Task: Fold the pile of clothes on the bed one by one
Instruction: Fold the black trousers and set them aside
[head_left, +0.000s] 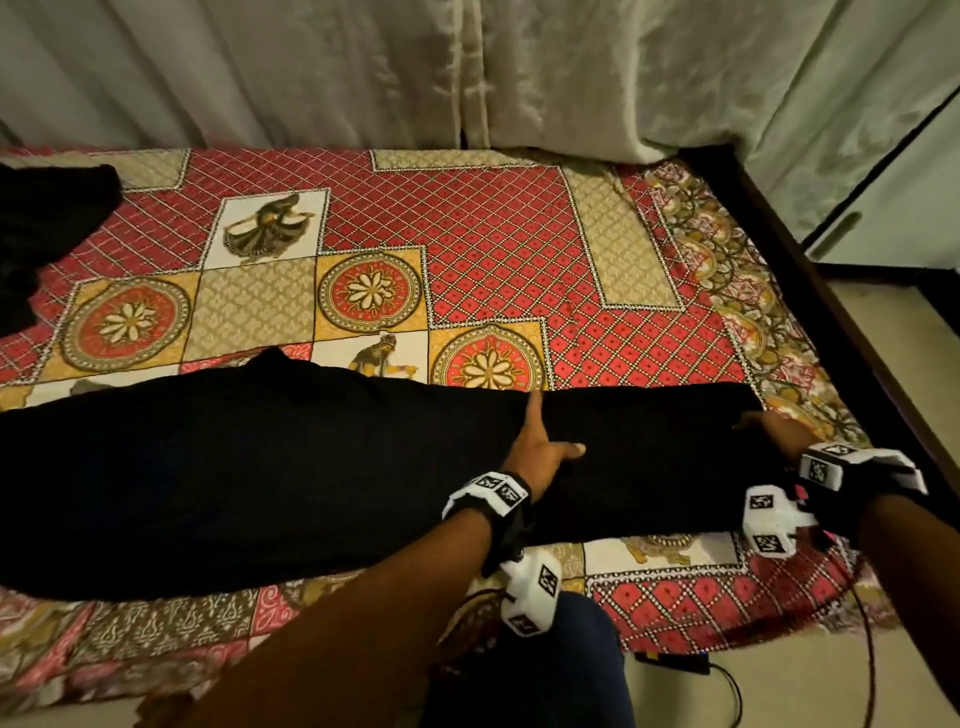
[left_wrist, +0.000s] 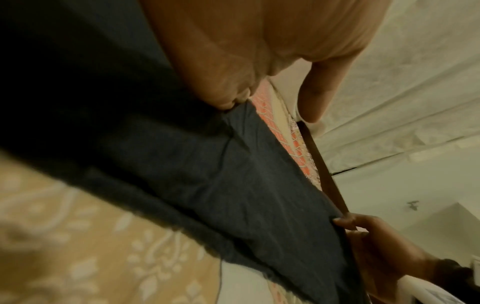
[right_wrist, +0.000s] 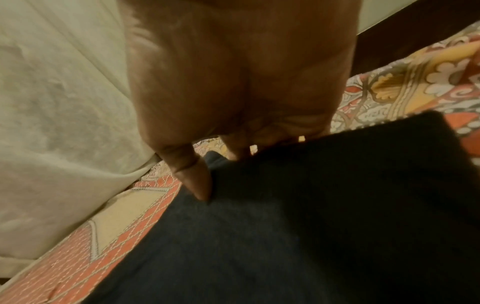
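Note:
A long black garment lies stretched left to right across the near part of the patterned bedspread. My left hand rests flat on its middle, index finger straight toward the far edge and thumb spread. In the left wrist view the left hand presses the dark cloth. My right hand is at the garment's right end. In the right wrist view the right hand has its thumb on top of the cloth and its fingers behind the edge, pinching it.
More black clothes lie at the bed's far left. Pale curtains hang behind the bed. A dark wooden bed frame runs along the right side, with floor and a black cable beyond. My knee is against the near edge.

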